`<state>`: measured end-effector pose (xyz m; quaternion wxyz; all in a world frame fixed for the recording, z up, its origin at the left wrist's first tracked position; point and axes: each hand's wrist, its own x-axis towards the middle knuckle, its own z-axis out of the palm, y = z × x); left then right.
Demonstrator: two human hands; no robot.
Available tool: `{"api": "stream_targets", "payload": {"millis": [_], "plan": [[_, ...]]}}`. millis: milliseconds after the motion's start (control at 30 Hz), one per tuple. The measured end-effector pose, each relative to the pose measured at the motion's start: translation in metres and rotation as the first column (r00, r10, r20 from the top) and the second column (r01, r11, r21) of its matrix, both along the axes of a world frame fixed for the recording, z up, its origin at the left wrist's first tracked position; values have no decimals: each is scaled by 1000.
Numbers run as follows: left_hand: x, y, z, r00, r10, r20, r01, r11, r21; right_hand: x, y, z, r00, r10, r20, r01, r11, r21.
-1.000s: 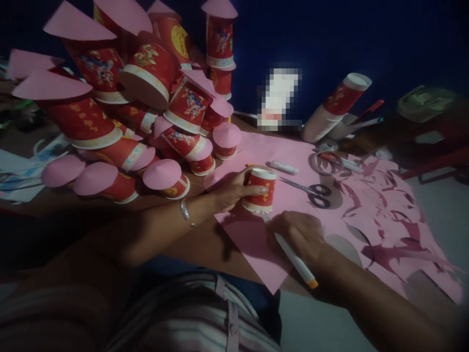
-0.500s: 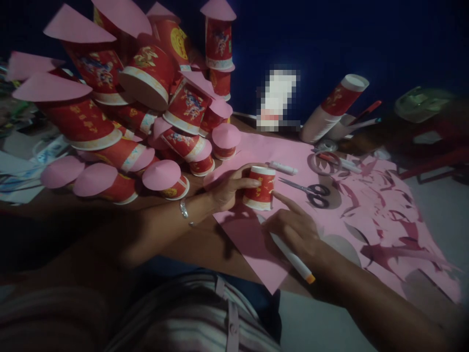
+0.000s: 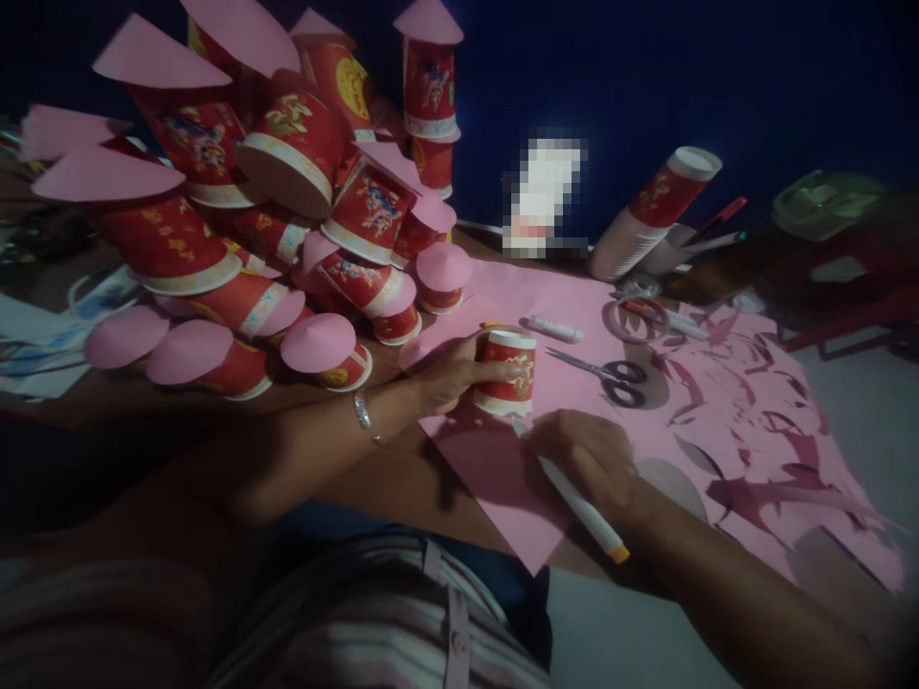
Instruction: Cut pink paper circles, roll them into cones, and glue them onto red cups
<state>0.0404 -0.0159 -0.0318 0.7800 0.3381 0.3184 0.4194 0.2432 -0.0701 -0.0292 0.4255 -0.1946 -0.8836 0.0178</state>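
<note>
A striped shirt fills the bottom centre of the frame, with the table edge just beyond it. On the table a pink sheet runs from lower centre up past the middle, one corner jutting over the near edge.

Right of centre, the right hand is closed in a pinch on a white marker, its orange end pointing down and right. The marker's other end is at the bottom edge of the cup; whether it touches, I cannot tell. The cup, red with white edges, is at mid-frame above the sheet. The left hand grips it from the left, thumb across its front, hiding part of it; a bracelet circles that wrist.

Scissors lie open just right of the cup, and a white tube lies just behind it. Pink scraps cover the right of the frame, a tape roll at their upper left.

Cone-topped cups crowd the upper left, piled on one another and blocking the space behind. At upper right a cup stack leans before a dark blue wall.
</note>
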Motion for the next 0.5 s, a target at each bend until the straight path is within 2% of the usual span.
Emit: {"api": "stream_targets", "payload": {"millis": [200,500], "plan": [[0,1,-1,1000,0,6,0,1000,7,-1,0,6,996,-76,44,74,996,41],[-1,1,-6,1000,-15,-17,15,999,50,-1,2,12,994,-81,79,77,996,47]]}}
